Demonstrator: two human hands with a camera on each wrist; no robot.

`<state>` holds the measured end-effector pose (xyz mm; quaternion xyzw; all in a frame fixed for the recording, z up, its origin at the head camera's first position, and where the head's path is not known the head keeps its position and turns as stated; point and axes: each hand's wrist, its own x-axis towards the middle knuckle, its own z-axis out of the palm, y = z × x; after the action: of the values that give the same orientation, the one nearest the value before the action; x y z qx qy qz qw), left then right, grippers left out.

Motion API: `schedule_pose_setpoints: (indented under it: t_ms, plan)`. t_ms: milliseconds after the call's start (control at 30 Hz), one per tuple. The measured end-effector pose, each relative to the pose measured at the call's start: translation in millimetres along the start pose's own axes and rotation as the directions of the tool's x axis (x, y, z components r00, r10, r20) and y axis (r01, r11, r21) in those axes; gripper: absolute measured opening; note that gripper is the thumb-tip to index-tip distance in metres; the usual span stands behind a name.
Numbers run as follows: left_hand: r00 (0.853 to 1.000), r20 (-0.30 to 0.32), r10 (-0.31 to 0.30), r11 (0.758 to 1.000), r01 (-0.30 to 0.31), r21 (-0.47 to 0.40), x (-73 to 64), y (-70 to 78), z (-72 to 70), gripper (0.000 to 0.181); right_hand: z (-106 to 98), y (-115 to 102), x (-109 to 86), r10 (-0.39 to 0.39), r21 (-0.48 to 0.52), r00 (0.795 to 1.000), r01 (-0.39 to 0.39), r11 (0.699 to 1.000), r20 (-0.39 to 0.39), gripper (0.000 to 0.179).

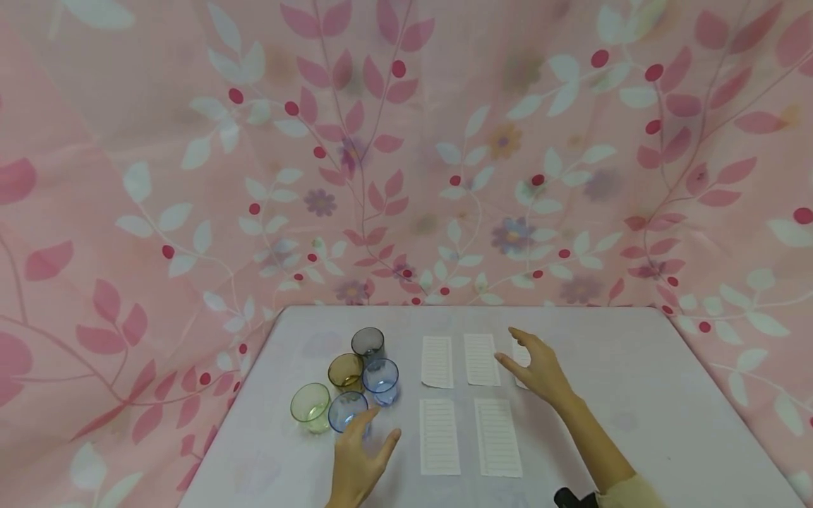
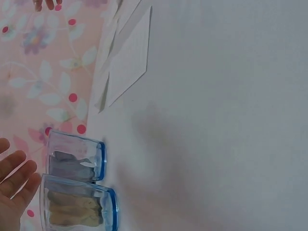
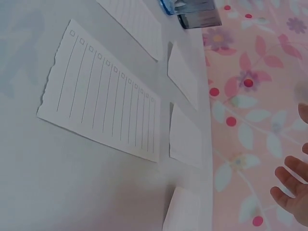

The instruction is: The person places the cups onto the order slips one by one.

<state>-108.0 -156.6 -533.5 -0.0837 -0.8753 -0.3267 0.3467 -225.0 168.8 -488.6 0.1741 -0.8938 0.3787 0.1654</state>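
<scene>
My left hand (image 1: 357, 455) hovers in front of the near blue glass (image 1: 348, 408), thumb and fingers spread apart and holding nothing. In the left wrist view its fingers (image 2: 20, 185) show beside two blue-based glasses. My right hand (image 1: 540, 368) is above the far right paper slip (image 1: 521, 358), which it partly covers; its fingers are parted with nothing between them. Grouped with the near glass are a second blue glass (image 1: 381, 381), a green glass (image 1: 310, 408), an amber glass (image 1: 346, 372) and a grey glass (image 1: 368, 343).
Lined paper slips lie in two rows right of the glasses: far left slip (image 1: 437, 362), far middle slip (image 1: 482, 360), near left slip (image 1: 439, 437), near right slip (image 1: 498, 437). The white table (image 1: 635, 395) meets a pink floral curtain (image 1: 406, 176) at its back edge.
</scene>
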Motion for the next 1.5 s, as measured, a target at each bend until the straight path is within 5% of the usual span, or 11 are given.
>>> schedule_pose_setpoints:
  t_ms: [267, 867, 1167, 1500]
  plan:
    - [0.998, -0.002, -0.063, 0.998, 0.063, 0.01, -18.9, -4.1, 7.5, 0.044, 13, -8, 10.5, -0.014, 0.086, 1.0, 0.011, 0.996, 0.023, 0.057]
    - [0.996, -0.06, -0.061, 0.995, 0.065, 0.079, -55.5, -17.7, 24.9, 0.045, 42, -14, 19.9, -0.044, 0.16, 0.999, 0.041, 0.986, 0.017, 0.056]
    - [0.986, -0.04, -0.161, 0.98, 0.165, 0.114, -63.6, -18.3, 25.9, 0.045, 55, -23, 24.9, -0.052, 0.219, 0.998, 0.045, 0.975, 0.023, 0.053]
    - [0.985, -0.069, -0.16, 0.98, 0.167, 0.11, -68.7, -20.1, 28.9, 0.045, 71, -36, 34.0, -0.019, 0.286, 0.996, -0.006, 0.958, 0.082, 0.052]
